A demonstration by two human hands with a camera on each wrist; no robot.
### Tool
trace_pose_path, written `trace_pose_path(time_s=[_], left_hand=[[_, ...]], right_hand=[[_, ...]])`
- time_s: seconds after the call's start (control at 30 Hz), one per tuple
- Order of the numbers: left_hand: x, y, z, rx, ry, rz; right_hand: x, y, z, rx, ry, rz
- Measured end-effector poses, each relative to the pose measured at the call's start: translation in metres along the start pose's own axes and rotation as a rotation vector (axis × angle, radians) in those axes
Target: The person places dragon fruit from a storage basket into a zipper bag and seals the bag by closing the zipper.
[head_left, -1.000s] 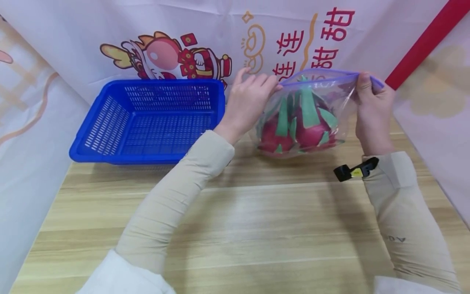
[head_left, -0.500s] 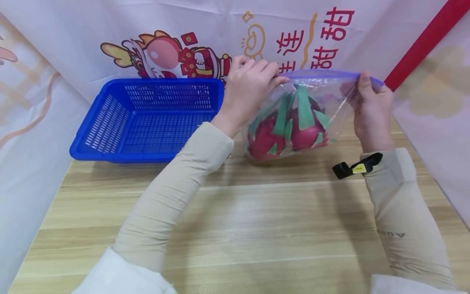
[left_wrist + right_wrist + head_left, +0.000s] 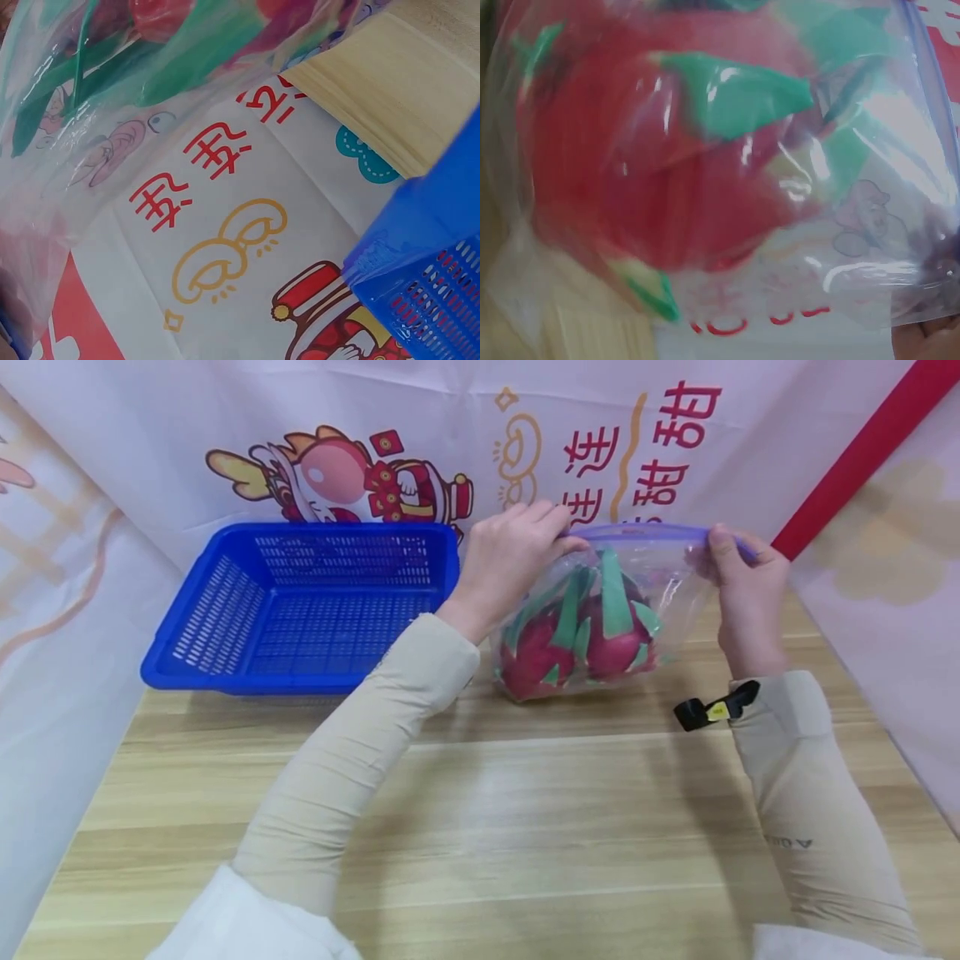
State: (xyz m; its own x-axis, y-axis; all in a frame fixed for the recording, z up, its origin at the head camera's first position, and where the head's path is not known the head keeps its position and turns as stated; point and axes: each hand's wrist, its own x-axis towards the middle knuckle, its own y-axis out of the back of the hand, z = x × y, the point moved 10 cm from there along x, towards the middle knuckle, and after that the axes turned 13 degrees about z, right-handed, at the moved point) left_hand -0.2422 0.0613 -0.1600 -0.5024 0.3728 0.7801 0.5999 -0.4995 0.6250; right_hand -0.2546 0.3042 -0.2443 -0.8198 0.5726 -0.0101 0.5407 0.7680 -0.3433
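A clear zip bag (image 3: 678,581) with a purple zip edge hangs upright, low over the table. Inside it are two dragon fruits, one on the left (image 3: 534,653) and one on the right (image 3: 617,643), red with green scales. My left hand (image 3: 506,564) pinches the bag's upper left corner. At the upper right corner, my right hand (image 3: 753,597) grips the zip edge between thumb and curled fingers. The right wrist view shows a dragon fruit (image 3: 667,187) close up through the shiny plastic. In the left wrist view, the bag (image 3: 75,150) fills the upper left.
A blue plastic basket (image 3: 300,681) with slotted walls stands left of the bag, near my left forearm. Behind the wooden table (image 3: 525,827) rises a white printed cloth (image 3: 450,418). A black strap mount (image 3: 693,714) sticks out from my right wrist.
The bag's mouth gaped a little earlier; its zip edges now lie together, stretched between my hands. The bag has swung left and sunk slightly. My right hand has moved left and down.
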Motion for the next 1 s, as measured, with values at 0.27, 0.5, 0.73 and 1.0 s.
trace_pose_path(time_s=[0.27, 0.5, 0.73, 1.0], left_hand=[[0.006, -0.006, -0.003, -0.025, 0.047, -0.087], [0.01, -0.012, 0.0, -0.118, 0.051, -0.196], [0.013, -0.014, 0.003, -0.119, 0.043, -0.284], [0.013, -0.02, -0.002, -0.091, 0.076, -0.368]], right_hand=[[-0.015, -0.025, -0.032, -0.782, 0.426, -0.022], [-0.047, -0.092, -0.026, -0.968, 0.546, -0.547], [-0.049, -0.109, -0.025, -1.0, 0.617, -0.64], [-0.05, -0.113, -0.02, -1.029, 0.62, -0.701]])
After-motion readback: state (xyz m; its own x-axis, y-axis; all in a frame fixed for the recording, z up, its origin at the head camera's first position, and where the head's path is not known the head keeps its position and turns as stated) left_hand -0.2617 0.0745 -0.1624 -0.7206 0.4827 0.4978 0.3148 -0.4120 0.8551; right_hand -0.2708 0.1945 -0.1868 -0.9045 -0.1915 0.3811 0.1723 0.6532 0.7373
